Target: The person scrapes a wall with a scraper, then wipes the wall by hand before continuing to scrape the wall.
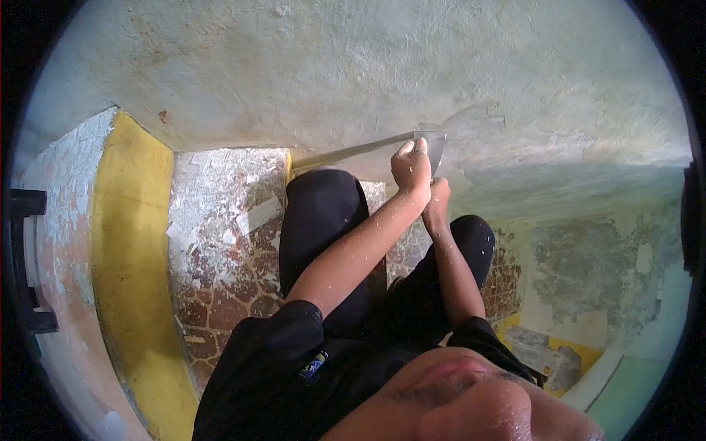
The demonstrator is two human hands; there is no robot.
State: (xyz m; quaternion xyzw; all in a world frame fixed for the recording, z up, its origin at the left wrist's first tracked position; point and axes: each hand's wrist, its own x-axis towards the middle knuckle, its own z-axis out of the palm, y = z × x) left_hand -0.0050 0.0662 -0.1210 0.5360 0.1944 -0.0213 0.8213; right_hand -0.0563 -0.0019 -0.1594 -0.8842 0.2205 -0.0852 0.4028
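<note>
Fingers [421, 146] gripping metal blade [437, 150], flat, angular; rough wall [353, 66]

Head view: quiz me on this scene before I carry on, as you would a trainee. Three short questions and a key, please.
1. Multiple choice: what colour is the painted band running down the left side of the view? A) blue B) yellow C) black
2. True or false: the left hand and right hand are both gloved.
3. Fill in: at the flat grey tool, the ____ hand is the higher of the two in the view.

Key: 1 B; 2 false; 3 left
</note>
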